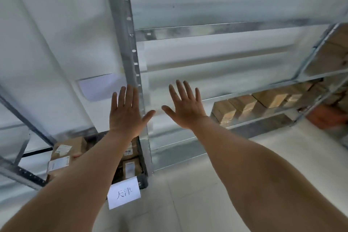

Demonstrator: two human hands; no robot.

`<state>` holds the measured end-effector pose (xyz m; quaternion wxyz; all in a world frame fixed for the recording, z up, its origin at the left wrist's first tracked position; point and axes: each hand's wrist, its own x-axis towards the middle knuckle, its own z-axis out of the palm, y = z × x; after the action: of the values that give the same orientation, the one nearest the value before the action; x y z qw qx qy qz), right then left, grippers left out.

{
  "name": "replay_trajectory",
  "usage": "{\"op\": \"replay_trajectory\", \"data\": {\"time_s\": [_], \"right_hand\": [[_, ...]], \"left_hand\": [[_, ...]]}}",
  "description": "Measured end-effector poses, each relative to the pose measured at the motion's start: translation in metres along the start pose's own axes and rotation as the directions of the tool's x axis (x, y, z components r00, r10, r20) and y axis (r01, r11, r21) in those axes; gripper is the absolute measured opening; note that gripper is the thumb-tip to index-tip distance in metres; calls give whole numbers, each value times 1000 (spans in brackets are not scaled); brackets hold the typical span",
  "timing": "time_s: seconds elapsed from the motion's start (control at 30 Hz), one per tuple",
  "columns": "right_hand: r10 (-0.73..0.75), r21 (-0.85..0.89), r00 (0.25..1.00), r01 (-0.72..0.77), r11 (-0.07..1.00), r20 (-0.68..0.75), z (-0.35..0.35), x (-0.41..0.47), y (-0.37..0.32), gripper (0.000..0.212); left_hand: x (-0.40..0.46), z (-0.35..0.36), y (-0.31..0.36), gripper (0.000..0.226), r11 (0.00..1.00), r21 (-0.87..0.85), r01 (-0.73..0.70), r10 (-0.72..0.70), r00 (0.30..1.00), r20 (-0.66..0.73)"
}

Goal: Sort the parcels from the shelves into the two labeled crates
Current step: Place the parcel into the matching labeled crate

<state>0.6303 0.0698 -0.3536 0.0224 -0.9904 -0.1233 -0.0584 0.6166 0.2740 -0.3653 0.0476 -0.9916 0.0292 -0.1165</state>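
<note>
Both hands spread, empty – left hand point(125, 113), right hand point(185, 106); crate point(143, 165) lower left part-filled, boxes point(250, 103) right shelf remain.

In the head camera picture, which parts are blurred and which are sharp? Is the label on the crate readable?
Head view: the shelves are smeared by motion blur, and so are the parcels at right; the left hand and the right hand are fairly sharp; the white label on the crate is readable; wide-angle distortion tilts the upright post.

Brown parcels point(243, 106) on shelf, others in crate point(144, 171)
</note>
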Motion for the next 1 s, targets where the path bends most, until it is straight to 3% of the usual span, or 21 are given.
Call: {"op": "replay_trajectory", "data": {"time_s": [0.2, 0.37, 0.8, 1.0], "right_hand": [[203, 9, 979, -203, 979, 26, 0, -56, 116, 81], [289, 20, 956, -290, 957, 39, 11, -62, 199, 81], [357, -27, 918, -358, 933, 171, 52, -5, 402, 82], [306, -8, 926, -312, 950, 219, 74, 16, 484, 81]], "left_hand": [[6, -6, 124, 97, 993, -75, -93, 93, 996, -9], [35, 11, 207, 97, 985, -88, -150, 149, 989, -10], [153, 74, 400, 95, 971, -161, -179, 204, 967, 151], [185, 92, 477, 95, 983, -143, -112, 144, 961, 237]]}}
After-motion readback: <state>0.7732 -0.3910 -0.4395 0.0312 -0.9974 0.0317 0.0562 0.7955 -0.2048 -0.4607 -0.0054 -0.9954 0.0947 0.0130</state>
